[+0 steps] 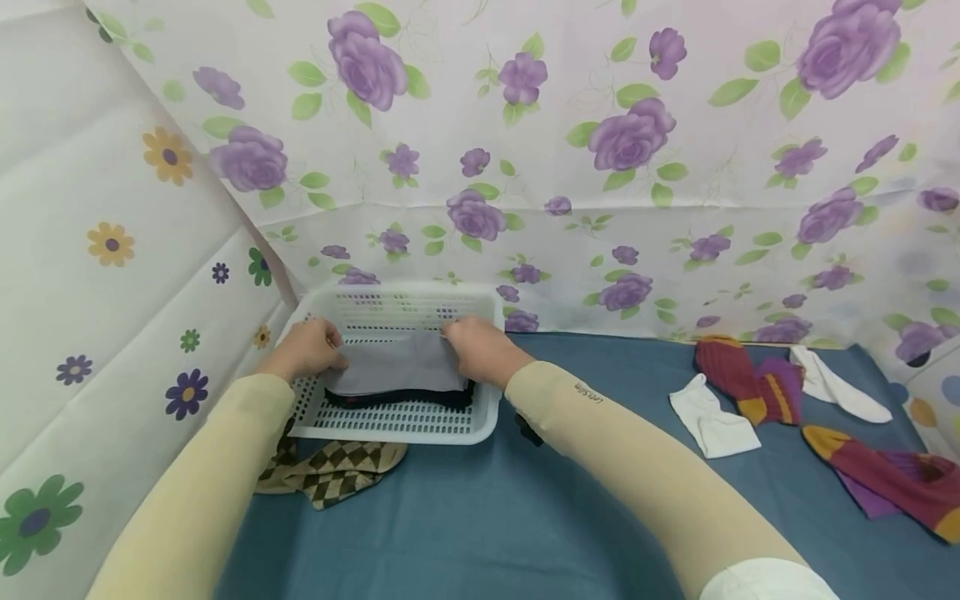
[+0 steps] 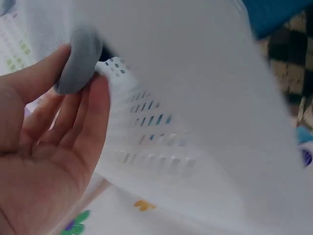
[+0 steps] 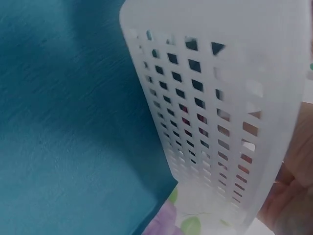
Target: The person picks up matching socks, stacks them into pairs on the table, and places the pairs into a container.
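Observation:
Inside a white plastic basket [image 1: 390, 435], a flat grey sock [image 1: 397, 367] lies stretched over dark socks [image 1: 397, 399]. My left hand [image 1: 306, 350] pinches the grey sock's left end; the left wrist view shows that folded end [image 2: 80, 61] between the thumb and fingers of the left hand [image 2: 54, 117]. At the other end, my right hand [image 1: 480, 348] holds the sock's upper right corner, just inside the basket's right rim. In the right wrist view the basket wall [image 3: 234, 29] hides most of the right hand [image 3: 293, 191].
Brown-and-cream argyle socks [image 1: 345, 468] lie at the basket's front left. Off to the right on the blue cloth [image 1: 525, 517] are white socks [image 1: 716, 417] and maroon-purple socks with yellow toes [image 1: 885, 479]. Flowered sheeting [image 1: 555, 167] rises behind and at the left.

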Demonstrator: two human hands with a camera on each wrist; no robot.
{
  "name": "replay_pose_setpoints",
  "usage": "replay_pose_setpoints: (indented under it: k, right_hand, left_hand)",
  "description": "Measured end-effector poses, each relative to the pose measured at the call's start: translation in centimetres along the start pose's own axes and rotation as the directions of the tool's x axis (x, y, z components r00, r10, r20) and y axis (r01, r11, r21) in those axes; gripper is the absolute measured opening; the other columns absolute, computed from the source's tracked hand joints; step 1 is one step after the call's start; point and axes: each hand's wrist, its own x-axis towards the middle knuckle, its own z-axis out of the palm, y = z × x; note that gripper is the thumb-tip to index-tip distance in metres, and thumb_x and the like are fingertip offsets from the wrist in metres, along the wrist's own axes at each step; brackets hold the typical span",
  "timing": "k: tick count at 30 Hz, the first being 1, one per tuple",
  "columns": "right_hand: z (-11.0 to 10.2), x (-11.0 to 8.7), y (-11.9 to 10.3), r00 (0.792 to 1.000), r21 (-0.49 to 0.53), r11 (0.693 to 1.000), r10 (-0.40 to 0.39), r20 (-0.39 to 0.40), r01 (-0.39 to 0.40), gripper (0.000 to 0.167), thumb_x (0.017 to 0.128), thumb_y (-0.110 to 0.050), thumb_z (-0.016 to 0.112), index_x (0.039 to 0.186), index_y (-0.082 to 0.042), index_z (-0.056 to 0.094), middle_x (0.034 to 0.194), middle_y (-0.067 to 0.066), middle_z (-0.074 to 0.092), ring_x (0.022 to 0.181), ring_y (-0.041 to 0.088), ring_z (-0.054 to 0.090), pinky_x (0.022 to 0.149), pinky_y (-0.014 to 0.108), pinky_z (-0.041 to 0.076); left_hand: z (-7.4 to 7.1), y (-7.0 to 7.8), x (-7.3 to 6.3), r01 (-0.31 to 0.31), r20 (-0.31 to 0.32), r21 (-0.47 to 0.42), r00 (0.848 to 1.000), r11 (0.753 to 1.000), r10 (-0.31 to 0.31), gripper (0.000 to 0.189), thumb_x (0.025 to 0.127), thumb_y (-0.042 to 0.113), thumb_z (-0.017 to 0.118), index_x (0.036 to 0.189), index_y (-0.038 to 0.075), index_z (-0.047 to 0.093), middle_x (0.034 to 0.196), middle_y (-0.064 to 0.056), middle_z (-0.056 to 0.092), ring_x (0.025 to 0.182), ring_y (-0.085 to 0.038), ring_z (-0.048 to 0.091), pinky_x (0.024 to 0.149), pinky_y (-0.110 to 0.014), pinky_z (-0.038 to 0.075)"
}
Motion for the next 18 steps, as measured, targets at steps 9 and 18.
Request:
replay_pose_setpoints:
  k: [9,18]
  right_hand:
    - [0.2,0.0,-0.4,0.994,-0.152,0.983,-0.109,-0.032,0.103,0.020,0.083,-0.010,0.068,0.102,-0.018,0.067,0.095,-0.001,0.062,0.088,0.013,0.058,0.075,0.027,0.051]
    - [0.8,-0.3,-0.1,0.994,-0.135,0.985,-0.101,0.049,0.107,0.015,0.087,-0.011,0.062,0.099,-0.017,0.069,0.090,0.000,0.069,0.083,0.014,0.063,0.073,0.028,0.053]
  left_hand:
    - [-0.2,1.1,0.1,-0.056,-0.065,0.161,0.996,0.985,0.067,0.006,0.076,0.001,0.066,0.077,0.006,0.062,0.077,-0.010,0.061,0.066,-0.022,0.055,0.054,-0.029,0.044]
    - [0.7,1.2,0.2,-0.018,0.022,0.199,1.000,0.980,0.013,0.016,0.070,0.003,0.072,0.085,0.004,0.068,0.088,-0.013,0.065,0.075,-0.024,0.059,0.062,-0.032,0.049]
